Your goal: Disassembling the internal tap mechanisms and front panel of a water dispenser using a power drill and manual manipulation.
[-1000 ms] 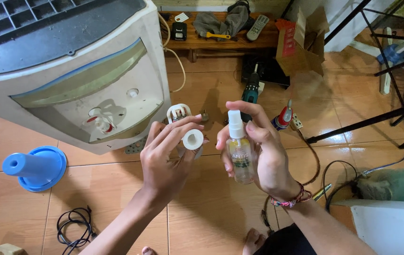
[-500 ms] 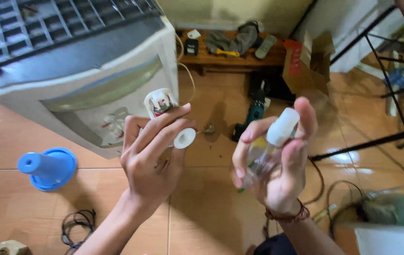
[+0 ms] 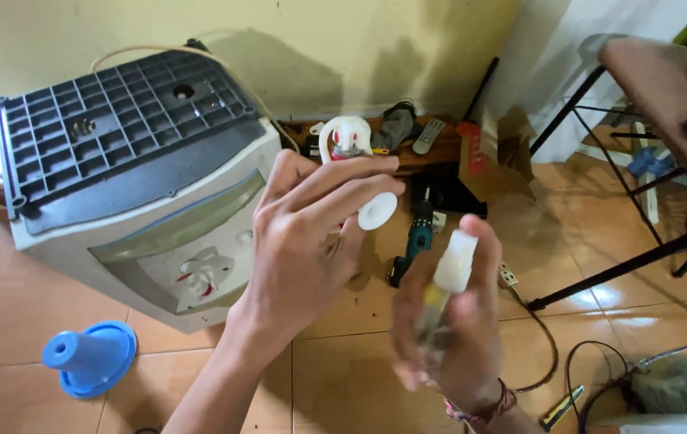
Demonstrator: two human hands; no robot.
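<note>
Plastic, grey-white and boxy, the tipped-over water dispenser (image 3: 130, 189) shows a dark ribbed grid base on glossy orange floor tiles (image 3: 343, 378). Beside it sits a blue plastic funnel-shaped cone (image 3: 90, 358). Left hand (image 3: 303, 241), fingers extended, pinches a white plastic tap fitting with round cap (image 3: 355, 173). Right hand (image 3: 452, 337) is curled around a small clear spray bottle with white nozzle (image 3: 444, 293), blurred.

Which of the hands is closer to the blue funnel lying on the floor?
Left. The left hand, holding a white tap part, is up and to the right of the blue funnel. The right hand, gripping a spray bottle, is farther off to the right.
</note>
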